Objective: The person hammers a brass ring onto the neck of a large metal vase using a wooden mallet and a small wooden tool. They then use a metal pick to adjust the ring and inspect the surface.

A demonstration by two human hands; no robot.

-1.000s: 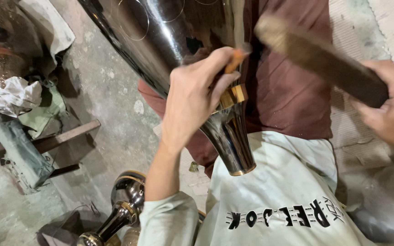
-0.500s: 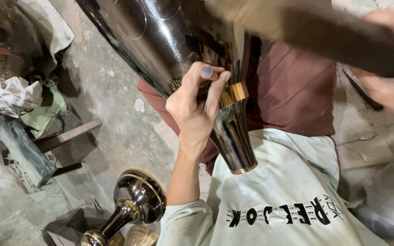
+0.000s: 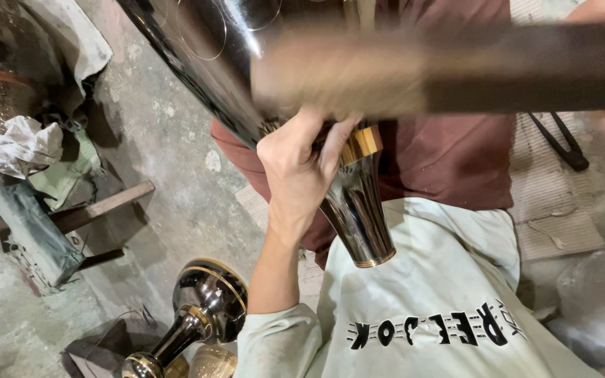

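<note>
**A:** Floor status?

**B:** Rough grey concrete floor (image 3: 169, 175), stained. Woven mat (image 3: 554, 210) at right with a black pair of tongs (image 3: 558, 143) on it. Crumpled white cloth (image 3: 12, 147) at far left, wooden stool (image 3: 57, 224) just below it.

**A:** Vessels?

**B:** Large polished metal vessel (image 3: 197, 49) runs from top left across the lap, narrowing to a flared neck (image 3: 358, 217) with a brass band (image 3: 362, 143). Contents not visible. Second shiny goblet-shaped piece (image 3: 201, 311) stands on the floor, bottom left.

**A:** Hands?

**B:** Left hand (image 3: 299, 168) wrapped closed around the vessel where body meets neck. Right hand (image 3: 596, 10) barely in frame, top right, at the end of a wooden mallet (image 3: 442, 70); grip can't be read. Mallet is motion-blurred, crossing over the vessel and blocking its middle.
</note>
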